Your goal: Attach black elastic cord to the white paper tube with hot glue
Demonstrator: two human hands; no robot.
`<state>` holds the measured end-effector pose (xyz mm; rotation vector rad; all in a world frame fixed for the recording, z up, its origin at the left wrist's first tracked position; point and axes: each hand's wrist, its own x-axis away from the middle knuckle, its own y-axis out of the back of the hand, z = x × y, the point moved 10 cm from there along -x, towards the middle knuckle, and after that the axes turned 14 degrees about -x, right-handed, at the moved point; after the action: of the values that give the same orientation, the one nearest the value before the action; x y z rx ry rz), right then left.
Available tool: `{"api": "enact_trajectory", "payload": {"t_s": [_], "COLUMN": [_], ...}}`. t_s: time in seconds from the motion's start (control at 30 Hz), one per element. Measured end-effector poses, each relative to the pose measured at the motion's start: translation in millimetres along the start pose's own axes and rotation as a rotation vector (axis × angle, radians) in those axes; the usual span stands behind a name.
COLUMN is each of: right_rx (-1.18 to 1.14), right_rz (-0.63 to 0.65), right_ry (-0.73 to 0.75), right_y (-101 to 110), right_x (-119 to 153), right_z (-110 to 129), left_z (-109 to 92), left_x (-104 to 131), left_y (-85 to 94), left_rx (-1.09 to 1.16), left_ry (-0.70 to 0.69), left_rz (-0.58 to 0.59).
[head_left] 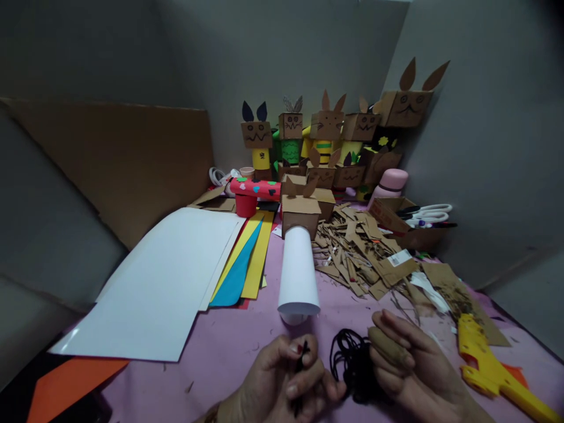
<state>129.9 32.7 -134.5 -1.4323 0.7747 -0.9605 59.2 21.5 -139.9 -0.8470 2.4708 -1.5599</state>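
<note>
My left hand (pixel 288 379) is closed at the lower centre, with short pieces of black cord (pixel 300 367) pinched between its fingers. A loose bundle of black cord (pixel 352 367) is bunched between my two hands. My right hand (pixel 405 358) is closed against the bundle's right side, its fingers curled and a brown covering on one digit. Part of the bundle is hidden behind those fingers. Just beyond my hands, a white paper tube (pixel 298 270) lies against a cardboard box head with ears (pixel 301 212).
White sheets (pixel 154 288) and coloured sheets (pixel 258 264) lie left. Cardboard scraps (pixel 352 252) are heaped right, near a box of pens and scissors (pixel 409 226). A yellow glue gun (pixel 484 358) lies front right. Several cardboard animal figures (pixel 326 126) stand behind, beside a pink bottle (pixel 390 183).
</note>
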Motion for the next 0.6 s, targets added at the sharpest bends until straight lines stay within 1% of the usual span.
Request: {"api": "enact_trajectory", "payload": {"t_s": [0.17, 0.3, 0.53, 0.6], "right_rx": [0.037, 0.122, 0.267, 0.304], "right_rz": [0.023, 0.04, -0.068, -0.088], "right_ry": [-0.003, -0.018, -0.03, -0.017], "right_y": [-4.3, -5.7, 9.6, 11.8], "right_x": [-0.2, 1.2, 5.3, 5.9], "right_z": [-2.6, -5.5, -7.8, -7.6], "left_z": [-2.2, -0.3, -0.3, 0.2], "left_x": [0.8, -0.3, -0.4, 0.0], "left_y": [-1.8, -0.8, 3.1, 2.0], "left_rx": [0.019, 0.024, 0.026, 0.02], "left_ry": [-0.025, -0.002, -0.017, -0.017], "left_rz": [0.017, 0.013, 0.003, 0.016]}}
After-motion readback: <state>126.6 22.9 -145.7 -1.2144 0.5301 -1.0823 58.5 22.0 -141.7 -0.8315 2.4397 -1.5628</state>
